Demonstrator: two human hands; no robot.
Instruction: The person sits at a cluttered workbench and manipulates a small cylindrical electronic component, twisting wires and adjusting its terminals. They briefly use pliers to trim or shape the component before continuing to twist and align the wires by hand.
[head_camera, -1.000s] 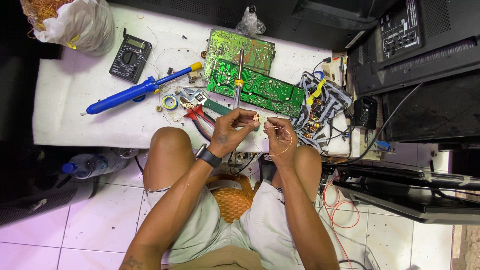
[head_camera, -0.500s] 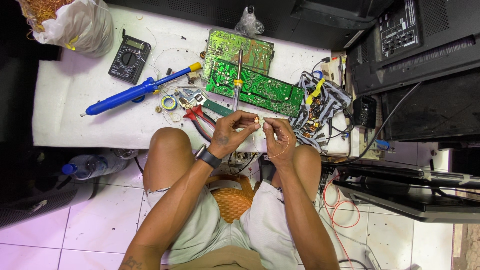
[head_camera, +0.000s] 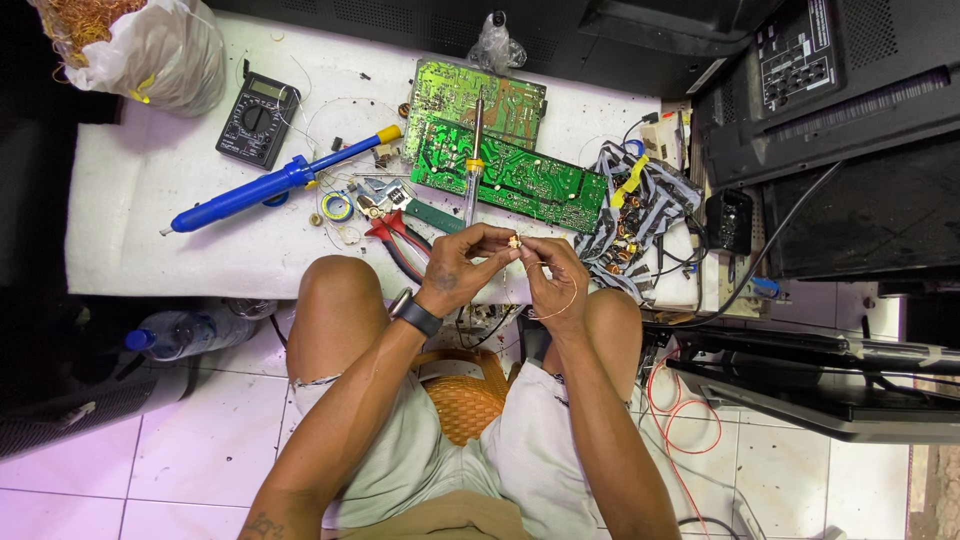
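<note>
My left hand (head_camera: 462, 266) pinches a small yellowish coil part (head_camera: 514, 241) above my knees at the table's near edge. My right hand (head_camera: 555, 285) sits just right of it, fingers closed on a thin copper wire (head_camera: 566, 300) that loops down from the part. A black watch is on my left wrist. Just beyond my hands lie green circuit boards (head_camera: 505, 170) with a soldering iron (head_camera: 471, 160) resting across them. Red-handled pliers (head_camera: 395, 237) lie left of my left hand.
On the white table (head_camera: 140, 230): a blue desoldering pump (head_camera: 270, 185), a black multimeter (head_camera: 258, 118), a bag of copper wire (head_camera: 140, 50), a tangle of grey cables (head_camera: 640, 215). Black television backs (head_camera: 850, 130) stand at right. A bottle (head_camera: 175, 335) lies on the floor.
My right hand has shifted slightly and drawn the copper wire into a lower loop. My left hand keeps the part in nearly the same spot.
</note>
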